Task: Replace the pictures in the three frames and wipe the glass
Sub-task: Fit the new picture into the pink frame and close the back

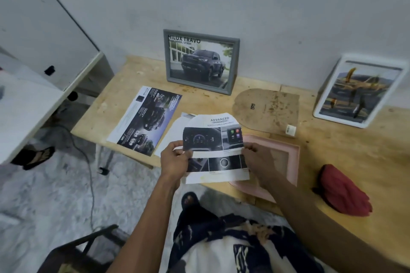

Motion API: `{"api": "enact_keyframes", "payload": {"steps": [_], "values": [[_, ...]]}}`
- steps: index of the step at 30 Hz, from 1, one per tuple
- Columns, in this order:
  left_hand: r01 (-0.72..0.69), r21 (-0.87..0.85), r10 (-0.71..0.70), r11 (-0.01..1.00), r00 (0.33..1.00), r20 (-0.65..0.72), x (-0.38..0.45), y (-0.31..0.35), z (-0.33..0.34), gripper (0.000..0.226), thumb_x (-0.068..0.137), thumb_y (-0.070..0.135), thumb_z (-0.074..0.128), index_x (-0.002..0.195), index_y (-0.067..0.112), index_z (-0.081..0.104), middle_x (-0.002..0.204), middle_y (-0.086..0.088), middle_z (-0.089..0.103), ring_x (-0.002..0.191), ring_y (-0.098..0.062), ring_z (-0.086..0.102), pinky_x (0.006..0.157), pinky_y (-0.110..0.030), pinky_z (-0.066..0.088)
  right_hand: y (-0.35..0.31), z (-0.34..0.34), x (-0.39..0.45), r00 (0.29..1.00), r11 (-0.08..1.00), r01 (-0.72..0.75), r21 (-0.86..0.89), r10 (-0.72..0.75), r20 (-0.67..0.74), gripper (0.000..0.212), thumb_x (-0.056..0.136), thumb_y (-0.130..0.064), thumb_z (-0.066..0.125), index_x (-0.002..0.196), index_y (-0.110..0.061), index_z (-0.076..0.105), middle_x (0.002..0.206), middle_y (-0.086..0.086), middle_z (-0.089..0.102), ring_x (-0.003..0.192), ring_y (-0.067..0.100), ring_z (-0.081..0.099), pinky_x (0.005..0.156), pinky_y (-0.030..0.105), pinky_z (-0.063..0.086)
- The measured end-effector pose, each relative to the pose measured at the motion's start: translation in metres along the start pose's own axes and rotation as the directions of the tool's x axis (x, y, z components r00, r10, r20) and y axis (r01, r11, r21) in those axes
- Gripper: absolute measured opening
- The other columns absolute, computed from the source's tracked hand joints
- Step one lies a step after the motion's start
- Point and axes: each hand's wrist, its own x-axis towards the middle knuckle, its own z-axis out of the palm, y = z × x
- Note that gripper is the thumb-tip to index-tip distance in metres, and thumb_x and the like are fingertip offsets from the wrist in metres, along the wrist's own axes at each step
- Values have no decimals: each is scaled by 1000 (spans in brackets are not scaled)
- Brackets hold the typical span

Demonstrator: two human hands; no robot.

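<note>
The printed picture (216,146), its top edge cut round, shows dark dashboard panels under the word ADVANCED and is held above the table's (346,162) near edge. Its long axis runs near to far, rounded end far. The left hand (175,159) and right hand (257,157) pinch its side edges, over a pink frame (288,162) lying flat.

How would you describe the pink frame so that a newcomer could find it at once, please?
Start at the wooden table against the wall and look to its near edge, right beside the right hand. The pink frame lies flat there with its back open, while the grey frame and white frame stand leaning against the wall.
</note>
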Motion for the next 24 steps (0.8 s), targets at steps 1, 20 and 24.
{"api": "enact_keyframes", "payload": {"steps": [1, 20, 24], "values": [[-15, 25, 16, 1000, 1000, -10, 9, 4, -7, 26, 87, 0, 70, 104, 17, 63, 94, -21, 71, 80, -35, 72, 71, -50, 61, -5, 9, 4, 1000, 1000, -9, -18, 9, 13, 17, 84, -13, 55, 85, -21, 70, 83, -2, 72, 83, 20, 68, 78, 39, 56], [-113, 460, 113, 881, 993, 27, 260, 72, -180, 35, 86, -3, 66, 116, 16, 62, 101, -5, 64, 84, -20, 60, 73, -25, 46, -108, 294, 85, 988, 975, -151, -160, 145, -49, 14, 80, -4, 58, 85, -14, 67, 83, 5, 66, 79, 25, 64, 67, 32, 55], [-134, 526, 87, 840, 990, 114, 285, 69, -190, 33, 88, 0, 65, 118, 14, 62, 108, -7, 67, 86, -20, 61, 77, -23, 45, -111, 318, 86, 973, 953, -222, -206, 203, -113, 19, 80, -3, 55, 87, -13, 69, 89, 3, 67, 78, 19, 59, 60, 21, 41]]}}
